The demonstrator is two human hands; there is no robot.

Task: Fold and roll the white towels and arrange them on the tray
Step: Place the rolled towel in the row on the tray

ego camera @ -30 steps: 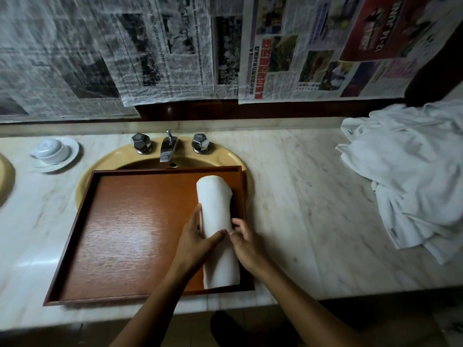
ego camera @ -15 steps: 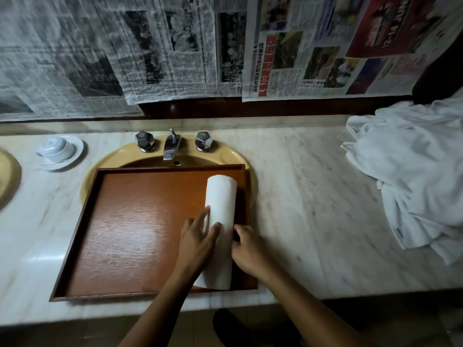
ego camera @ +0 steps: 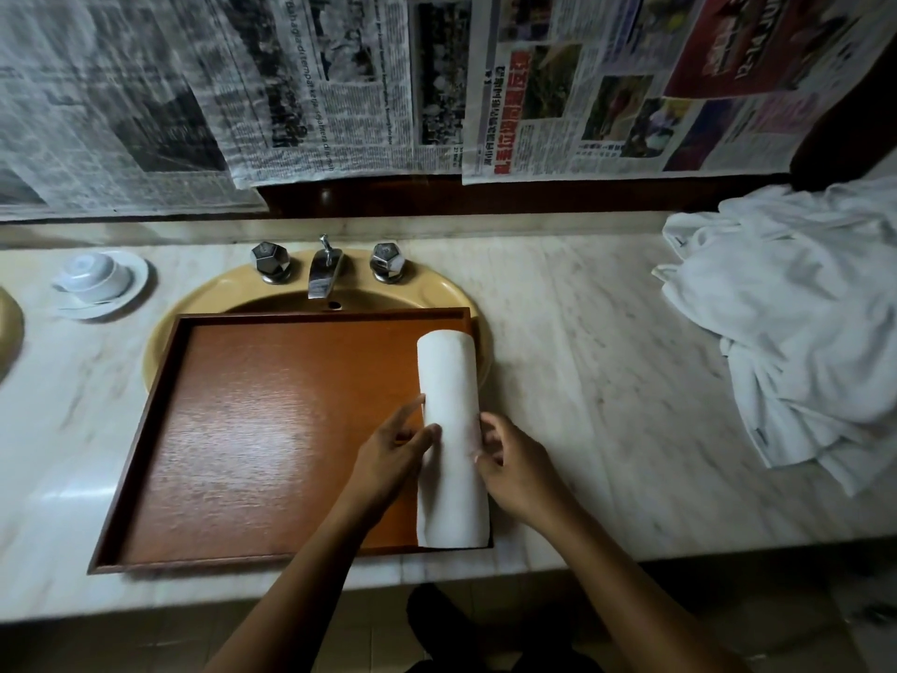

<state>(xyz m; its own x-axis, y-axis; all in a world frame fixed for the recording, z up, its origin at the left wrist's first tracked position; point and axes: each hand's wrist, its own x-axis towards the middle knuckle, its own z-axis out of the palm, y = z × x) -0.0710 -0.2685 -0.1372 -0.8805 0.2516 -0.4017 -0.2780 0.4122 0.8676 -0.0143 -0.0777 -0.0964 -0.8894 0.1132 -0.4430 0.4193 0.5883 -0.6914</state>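
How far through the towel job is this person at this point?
Done: one rolled towel lies along the wooden tray's right edge. In hand: the left hand and right hand flank it, fingertips touching, apparently straightening it. Left: the heap of unfolded white towels on the counter; most of the tray is bare.

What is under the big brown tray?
The wooden tray sits over a yellow sink; its rim and the faucet peek out behind. The marble counter holds the tray's near edge. The basin's inside is covered.
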